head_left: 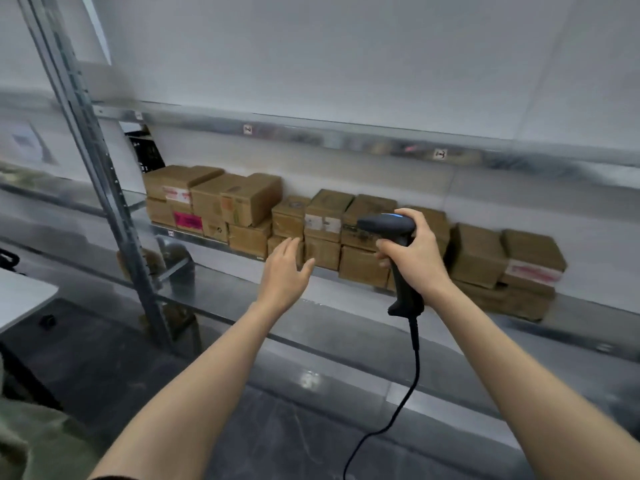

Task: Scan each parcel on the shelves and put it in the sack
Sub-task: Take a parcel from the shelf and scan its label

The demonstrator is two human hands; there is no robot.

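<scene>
Right hand [417,258] grips matte black scanner [398,233] before cardboard parcels [322,230].

Left hand [284,268] reaches forward, fingers straight; right hand [417,258] grips the scanner [385,225].

The person's left forearm [194,393] and right forearm [519,375] are bare along their whole visible length, and the left hand [282,271] and right hand [417,261] are bare too, with plain skin at fingers and wrists. At the very bottom edge a thin dark strip [114,477] crosses the left arm — possibly a sleeve hem, though too little shows to tell.
</scene>
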